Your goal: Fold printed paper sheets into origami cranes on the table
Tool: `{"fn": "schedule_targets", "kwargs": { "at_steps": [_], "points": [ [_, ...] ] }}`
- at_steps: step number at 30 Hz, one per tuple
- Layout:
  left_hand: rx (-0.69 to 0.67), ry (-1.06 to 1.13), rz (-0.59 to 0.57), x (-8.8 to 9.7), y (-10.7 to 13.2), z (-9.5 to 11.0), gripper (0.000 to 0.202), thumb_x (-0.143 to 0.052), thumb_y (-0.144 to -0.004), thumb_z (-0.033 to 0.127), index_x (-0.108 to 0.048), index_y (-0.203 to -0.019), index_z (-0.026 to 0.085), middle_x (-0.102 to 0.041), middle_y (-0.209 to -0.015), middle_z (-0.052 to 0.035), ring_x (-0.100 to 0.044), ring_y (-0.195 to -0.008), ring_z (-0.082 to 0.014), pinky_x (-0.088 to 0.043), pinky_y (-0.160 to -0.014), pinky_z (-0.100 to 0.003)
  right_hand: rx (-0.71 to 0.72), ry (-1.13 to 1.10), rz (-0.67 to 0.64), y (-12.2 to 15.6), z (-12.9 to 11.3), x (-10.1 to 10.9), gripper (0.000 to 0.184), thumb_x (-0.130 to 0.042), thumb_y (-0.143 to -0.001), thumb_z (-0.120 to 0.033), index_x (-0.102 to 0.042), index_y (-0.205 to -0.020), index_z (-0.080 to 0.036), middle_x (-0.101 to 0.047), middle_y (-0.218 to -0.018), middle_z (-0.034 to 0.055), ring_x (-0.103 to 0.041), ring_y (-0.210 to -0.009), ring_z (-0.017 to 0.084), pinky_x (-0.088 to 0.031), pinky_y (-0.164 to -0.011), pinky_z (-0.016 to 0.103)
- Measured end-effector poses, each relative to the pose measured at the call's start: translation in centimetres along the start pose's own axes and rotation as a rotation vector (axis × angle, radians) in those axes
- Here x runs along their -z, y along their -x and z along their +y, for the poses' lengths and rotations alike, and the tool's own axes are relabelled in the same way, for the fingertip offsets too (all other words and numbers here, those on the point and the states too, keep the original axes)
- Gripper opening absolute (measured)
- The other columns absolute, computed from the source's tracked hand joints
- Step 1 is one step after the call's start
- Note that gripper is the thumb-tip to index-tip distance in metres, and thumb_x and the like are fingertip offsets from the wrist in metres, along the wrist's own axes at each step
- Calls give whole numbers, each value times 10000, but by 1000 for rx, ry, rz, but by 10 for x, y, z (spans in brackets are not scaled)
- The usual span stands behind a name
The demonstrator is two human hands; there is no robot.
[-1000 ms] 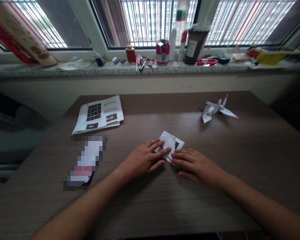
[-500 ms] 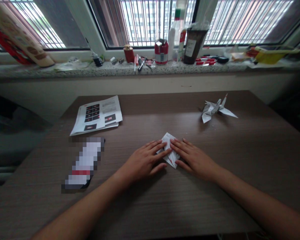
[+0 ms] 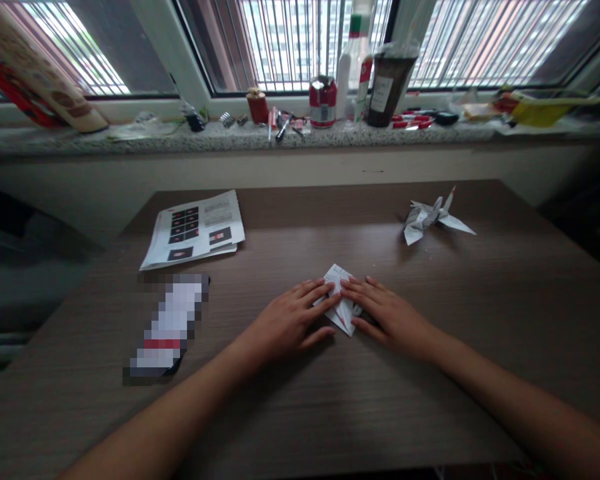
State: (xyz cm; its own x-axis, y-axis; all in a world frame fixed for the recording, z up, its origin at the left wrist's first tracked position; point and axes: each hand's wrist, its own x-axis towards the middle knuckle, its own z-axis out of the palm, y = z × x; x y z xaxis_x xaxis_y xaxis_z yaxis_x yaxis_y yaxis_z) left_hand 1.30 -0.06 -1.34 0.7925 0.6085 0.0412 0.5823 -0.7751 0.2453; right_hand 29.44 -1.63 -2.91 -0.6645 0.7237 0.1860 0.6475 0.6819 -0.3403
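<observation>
A small folded piece of white paper (image 3: 345, 317), roughly diamond-shaped with printed marks, lies on the brown table (image 3: 300, 413) in front of me. My left hand (image 3: 300, 317) rests flat over its left side, fingers stretched out and thumb apart. From the other side my right hand (image 3: 387, 310) lies on the paper's right edge, its fingers extended too. Both sets of fingertips press on the paper and cover parts of it. Further back on the right stands a folded paper crane (image 3: 433, 217), touched by neither hand.
Printed sheets (image 3: 195, 230) lie at the back left, with a phone (image 3: 173, 327), its screen blurred, nearer me. Along the stone windowsill (image 3: 155, 143) stand a red can (image 3: 323, 101), a dark cup (image 3: 391, 90), a bottle (image 3: 349, 73) and a yellow container (image 3: 540, 110).
Hardly anything differs. My right fingers have shifted very slightly on the paper; the left hand stays in place.
</observation>
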Motion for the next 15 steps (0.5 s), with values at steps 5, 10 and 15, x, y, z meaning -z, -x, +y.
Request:
{"fn": "schedule_targets", "kwargs": {
  "at_steps": [5, 10, 15],
  "points": [
    [-14, 5, 7, 0, 0, -1, 638, -456, -1066, 568, -329, -1625, 286, -382, -1658, -68, -325, -1542, -288, -318, -1254, -470, -11, -46, 14, 0, 3, -1, 503, -539, -1051, -346, -470, -1534, -222, -497, -1590, 86, -421, -1500, 249, -322, -1271, 520],
    [-32, -7, 12, 0, 0, -3, 614, -438, -1079, 554, -323, -1628, 305, -372, -1665, -53, -331, -1541, -280, -312, -1259, -471, -11, -68, 5, 1, 5, 0, 439, -539, -1055, -334, -528, -1486, -251, -494, -1593, 91, -411, -1507, 259, -337, -1253, 557],
    [-32, -33, 10, -3, -1, -6, 607, -423, -1088, 538, -295, -1639, 319, -367, -1668, -42, -332, -1542, -278, -299, -1265, -479, 6, -79, 53, 2, 5, 0, 391, -533, -1056, -295, -576, -1443, -257, -525, -1566, 100, -459, -1474, 268, -373, -1228, 566]
  ]
}}
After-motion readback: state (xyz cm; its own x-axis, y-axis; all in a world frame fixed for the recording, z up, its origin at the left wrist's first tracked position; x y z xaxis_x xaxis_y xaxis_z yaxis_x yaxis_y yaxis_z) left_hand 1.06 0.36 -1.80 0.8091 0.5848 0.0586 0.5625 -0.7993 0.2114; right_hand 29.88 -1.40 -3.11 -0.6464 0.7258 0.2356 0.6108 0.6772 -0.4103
